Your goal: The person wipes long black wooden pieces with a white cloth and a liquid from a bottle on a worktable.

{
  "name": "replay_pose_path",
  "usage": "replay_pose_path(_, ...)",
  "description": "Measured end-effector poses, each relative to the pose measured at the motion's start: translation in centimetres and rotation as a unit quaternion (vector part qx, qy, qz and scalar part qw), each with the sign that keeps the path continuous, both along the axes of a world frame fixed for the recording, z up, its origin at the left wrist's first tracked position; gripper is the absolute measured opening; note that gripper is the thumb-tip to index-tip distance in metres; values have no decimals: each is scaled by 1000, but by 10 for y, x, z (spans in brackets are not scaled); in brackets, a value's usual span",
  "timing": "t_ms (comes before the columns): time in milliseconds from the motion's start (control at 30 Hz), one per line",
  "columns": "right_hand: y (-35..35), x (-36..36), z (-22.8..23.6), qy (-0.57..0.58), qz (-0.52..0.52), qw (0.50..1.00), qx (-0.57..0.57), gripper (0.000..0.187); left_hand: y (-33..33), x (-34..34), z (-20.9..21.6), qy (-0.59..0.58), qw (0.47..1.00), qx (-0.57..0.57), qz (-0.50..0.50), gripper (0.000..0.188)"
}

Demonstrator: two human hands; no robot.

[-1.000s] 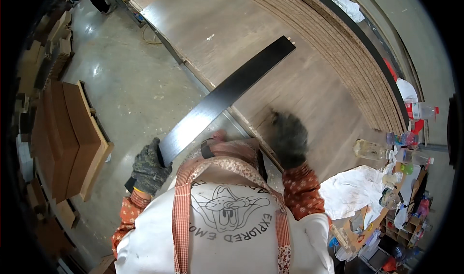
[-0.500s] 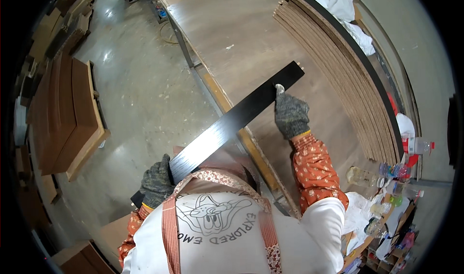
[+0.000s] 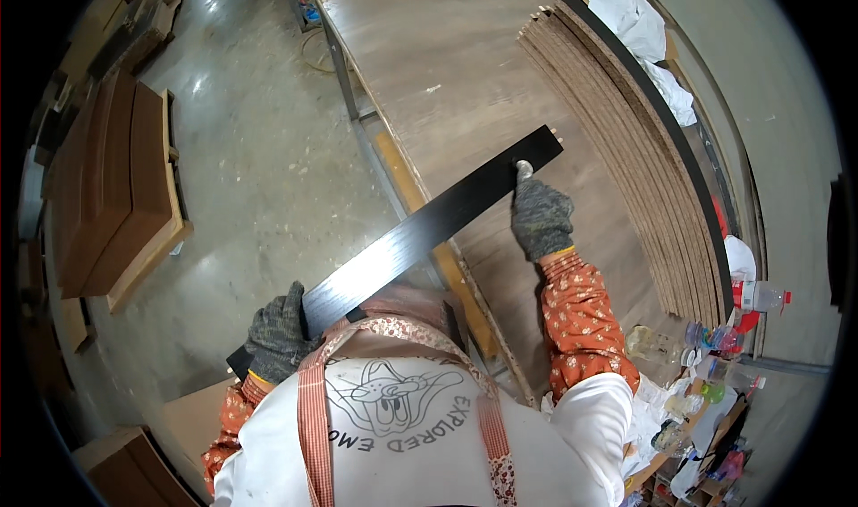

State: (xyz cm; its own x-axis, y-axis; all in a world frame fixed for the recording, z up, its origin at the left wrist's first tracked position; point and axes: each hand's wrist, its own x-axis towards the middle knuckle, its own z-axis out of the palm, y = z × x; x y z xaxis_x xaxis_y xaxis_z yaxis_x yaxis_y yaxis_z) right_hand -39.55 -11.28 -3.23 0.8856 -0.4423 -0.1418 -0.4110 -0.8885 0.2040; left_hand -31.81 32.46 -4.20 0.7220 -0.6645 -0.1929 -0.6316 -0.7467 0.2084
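A long black board (image 3: 447, 214) with small pale pegs at its far end slants from beside my body across the table's edge. My left hand (image 3: 279, 335), in a dark grey knit glove, is closed around the board's near end, close to my left side. Over the table, my right hand (image 3: 542, 218), in a matching glove, has most fingers curled. One finger reaches onto the board's top face near the pegged end. Its tip is whitish; whether that is a scrap of cloth or a finger covering cannot be made out.
Raw-edged boards stand in a curved-looking stack (image 3: 617, 167) along the table's (image 3: 420, 60) right side. Plastic bottles (image 3: 657, 350) and white crumpled sheets (image 3: 626, 15) lie beyond. Brown panels (image 3: 112, 194) are stacked on the floor at left. Someone's foot shows at the top edge.
My right fingertip has slid slightly toward the board's pegged end. My left hand keeps hold of the near end. The whole view has shifted a little.
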Motion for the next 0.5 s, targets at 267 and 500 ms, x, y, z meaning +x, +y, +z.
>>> replay_pose_path(267, -40, -5, -7, -269, 32, 962, -36, 30, 1, -6, 3, 8, 1000, 24, 11, 92)
replay_pose_path(500, -19, -8, -6, -121, 16, 991, -61, 35, 1, -13, 12, 3, 999, 25, 21, 94)
